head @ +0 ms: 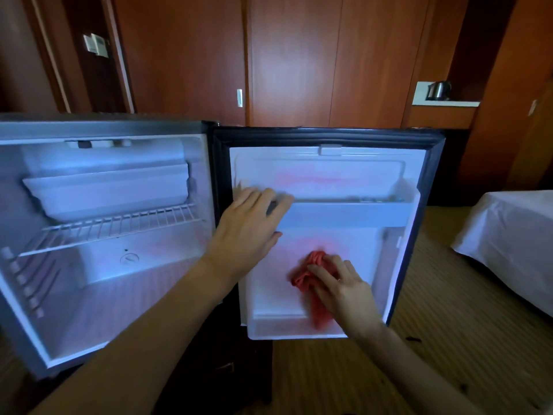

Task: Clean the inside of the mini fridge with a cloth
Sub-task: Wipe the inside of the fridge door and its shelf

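Lowest in the frame, our right hand (344, 290) lies with fingers nearly straight and slightly spread, pressing the red cloth (312, 284) flat against the lower inner panel of the open fridge door (359, 256), right of centre. Just above and to the left, our left hand (250, 229) rests with fingers extended and close together over the left end of the door shelf (344, 214), thumb below its rail. At left, the mini fridge (101, 235) stands open, showing a wire rack (113, 229) and a white tray (104, 193) above it. Further back, wooden wardrobe panels (299, 55) fill the top, a kettle (438, 89) sits at upper right, and a white-covered bed (508, 235) shows at the right edge.
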